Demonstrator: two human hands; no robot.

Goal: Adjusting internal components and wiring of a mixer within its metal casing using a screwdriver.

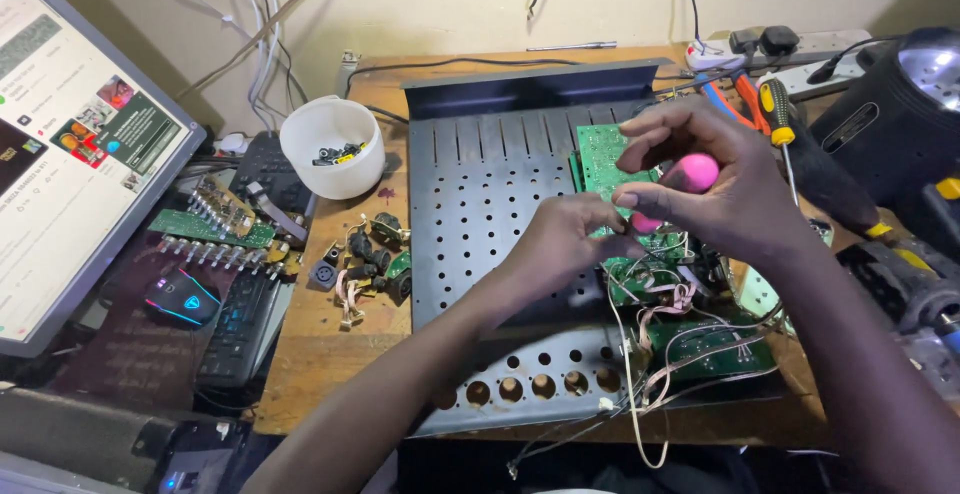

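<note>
Head view: right hand [720, 189] fingers clench a pink handle [693, 171], left hand [560, 244] fingers pinch together over the perforated chassis [480, 204], midway between its edges.

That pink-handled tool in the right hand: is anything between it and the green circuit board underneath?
Nothing separate shows. The right hand grips the pink handle just above the green circuit board. Only the left hand sits there, its fingers hiding the tool's lower end, with loose wires lying nearer the person.
</note>
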